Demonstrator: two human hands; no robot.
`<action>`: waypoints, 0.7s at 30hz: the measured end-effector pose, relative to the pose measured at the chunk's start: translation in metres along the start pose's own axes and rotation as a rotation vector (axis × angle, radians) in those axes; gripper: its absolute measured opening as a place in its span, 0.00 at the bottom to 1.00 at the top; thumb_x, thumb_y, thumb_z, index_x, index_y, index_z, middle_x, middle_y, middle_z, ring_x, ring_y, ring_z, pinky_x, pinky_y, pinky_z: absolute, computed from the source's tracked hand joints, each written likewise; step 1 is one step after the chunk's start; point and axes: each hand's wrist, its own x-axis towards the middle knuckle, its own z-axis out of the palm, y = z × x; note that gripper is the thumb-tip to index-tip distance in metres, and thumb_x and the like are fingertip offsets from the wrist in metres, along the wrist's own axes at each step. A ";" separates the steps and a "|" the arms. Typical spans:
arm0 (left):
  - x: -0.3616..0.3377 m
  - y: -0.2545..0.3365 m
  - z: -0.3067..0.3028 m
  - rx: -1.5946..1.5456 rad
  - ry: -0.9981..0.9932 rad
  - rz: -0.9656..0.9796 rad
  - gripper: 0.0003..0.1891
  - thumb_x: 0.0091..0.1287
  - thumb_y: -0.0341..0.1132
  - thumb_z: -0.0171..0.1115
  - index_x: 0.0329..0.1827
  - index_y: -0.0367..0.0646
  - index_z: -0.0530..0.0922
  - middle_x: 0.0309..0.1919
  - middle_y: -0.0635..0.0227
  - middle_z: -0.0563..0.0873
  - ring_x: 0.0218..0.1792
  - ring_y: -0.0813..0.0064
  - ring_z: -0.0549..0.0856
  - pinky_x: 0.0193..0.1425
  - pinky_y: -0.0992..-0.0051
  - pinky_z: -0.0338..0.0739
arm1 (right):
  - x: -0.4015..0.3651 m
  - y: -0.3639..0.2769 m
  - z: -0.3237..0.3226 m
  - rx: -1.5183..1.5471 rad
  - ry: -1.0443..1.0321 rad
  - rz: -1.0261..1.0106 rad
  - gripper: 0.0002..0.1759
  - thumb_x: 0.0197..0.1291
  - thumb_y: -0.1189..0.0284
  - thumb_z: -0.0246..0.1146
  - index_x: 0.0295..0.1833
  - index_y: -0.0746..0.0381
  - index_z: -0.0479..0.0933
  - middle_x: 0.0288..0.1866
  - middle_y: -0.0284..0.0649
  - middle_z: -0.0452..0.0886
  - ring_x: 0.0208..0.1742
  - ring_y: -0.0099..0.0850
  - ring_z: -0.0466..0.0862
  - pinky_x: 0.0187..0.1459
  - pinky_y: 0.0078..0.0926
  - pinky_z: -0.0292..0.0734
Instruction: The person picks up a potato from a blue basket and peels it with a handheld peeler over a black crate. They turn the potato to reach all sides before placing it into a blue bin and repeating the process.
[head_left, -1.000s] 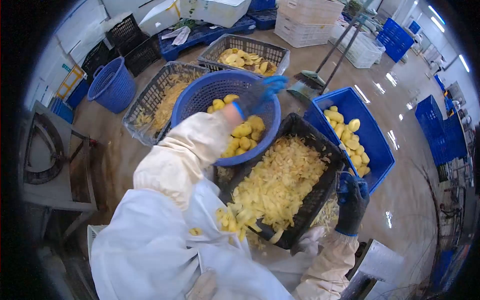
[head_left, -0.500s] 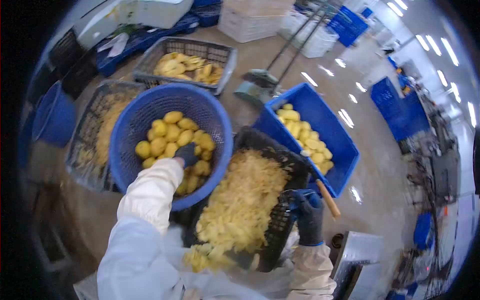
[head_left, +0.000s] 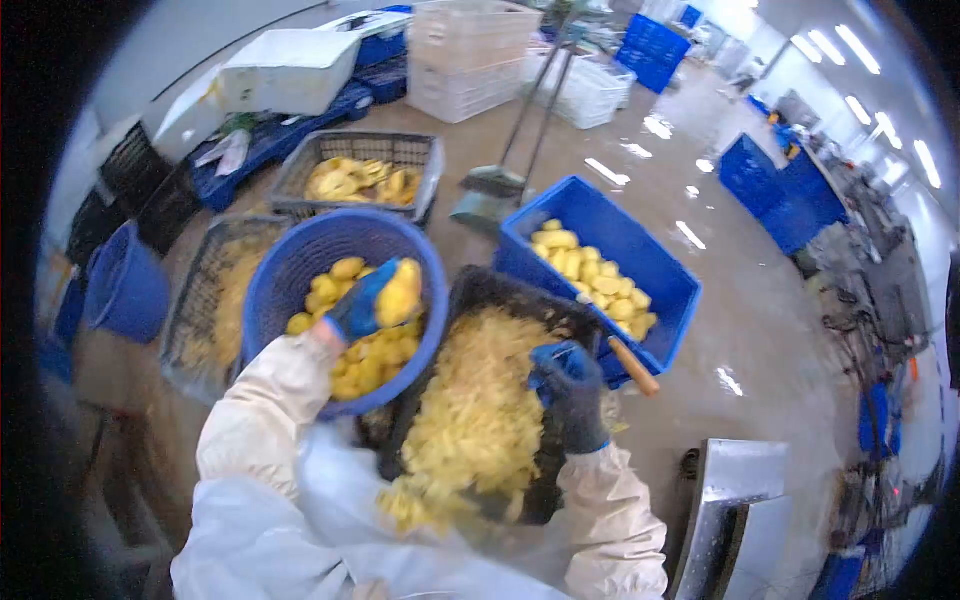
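My left hand (head_left: 362, 302), in a blue and dark glove, is closed around a peeled-looking yellow potato (head_left: 400, 293). It is over the round blue basket (head_left: 262, 300), where many more yellow potatoes (head_left: 375, 365) lie. My right hand (head_left: 570, 390), gloved too, has curled fingers above the right side of a black crate (head_left: 480, 285) heaped with pale peelings (head_left: 480, 400). What those fingers hold, if anything, is too blurred to make out. Just right of it, a tool's wooden handle (head_left: 635, 366) sticks out beside the blue bin.
The rectangular blue bin (head_left: 660, 285) holds yellow potatoes (head_left: 600, 280). Behind the basket stands a grey crate (head_left: 425, 170) with potato pieces; another crate (head_left: 190, 290) is at left. A long-handled dustpan (head_left: 480, 200) stands on the wet floor. A metal stand (head_left: 740, 470) is at lower right.
My left hand has risen out of the potato pile with a potato in it. My right hand has moved left and up, over the peelings crate. The view has shifted slightly.
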 end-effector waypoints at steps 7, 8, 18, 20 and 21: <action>0.017 -0.012 0.203 -0.405 0.344 -0.169 0.24 0.70 0.51 0.50 0.56 0.39 0.73 0.45 0.60 0.82 0.44 0.66 0.83 0.50 0.68 0.79 | -0.056 -0.022 0.043 -0.032 -0.301 -0.176 0.08 0.59 0.74 0.65 0.41 0.66 0.77 0.32 0.36 0.81 0.27 0.19 0.79 0.29 0.16 0.74; 0.015 -0.021 0.213 -0.338 0.330 -0.130 0.23 0.70 0.50 0.51 0.56 0.39 0.73 0.44 0.60 0.83 0.43 0.66 0.83 0.50 0.68 0.79 | -0.056 0.000 0.047 -0.103 -0.339 -0.351 0.07 0.58 0.74 0.65 0.39 0.65 0.77 0.32 0.37 0.82 0.29 0.20 0.80 0.29 0.17 0.75; 0.012 -0.075 0.221 -0.808 0.204 -0.299 0.24 0.66 0.51 0.56 0.55 0.40 0.73 0.48 0.53 0.80 0.47 0.60 0.82 0.51 0.58 0.80 | 0.004 -0.007 -0.055 0.130 0.082 -0.236 0.06 0.58 0.75 0.62 0.40 0.65 0.77 0.30 0.35 0.80 0.27 0.20 0.77 0.29 0.17 0.71; 0.016 -0.067 0.218 -0.851 0.372 -0.241 0.23 0.66 0.49 0.57 0.55 0.40 0.72 0.47 0.54 0.80 0.45 0.59 0.82 0.49 0.60 0.80 | -0.030 -0.014 -0.014 0.023 0.015 -0.188 0.06 0.57 0.76 0.62 0.40 0.64 0.77 0.29 0.35 0.80 0.28 0.19 0.76 0.29 0.17 0.71; 0.015 -0.073 0.206 -0.834 0.407 -0.204 0.22 0.66 0.47 0.58 0.56 0.40 0.71 0.46 0.54 0.80 0.45 0.58 0.81 0.49 0.60 0.80 | -0.045 -0.008 0.007 -0.076 -0.040 -0.145 0.06 0.57 0.76 0.63 0.40 0.64 0.77 0.29 0.34 0.79 0.28 0.18 0.76 0.29 0.16 0.70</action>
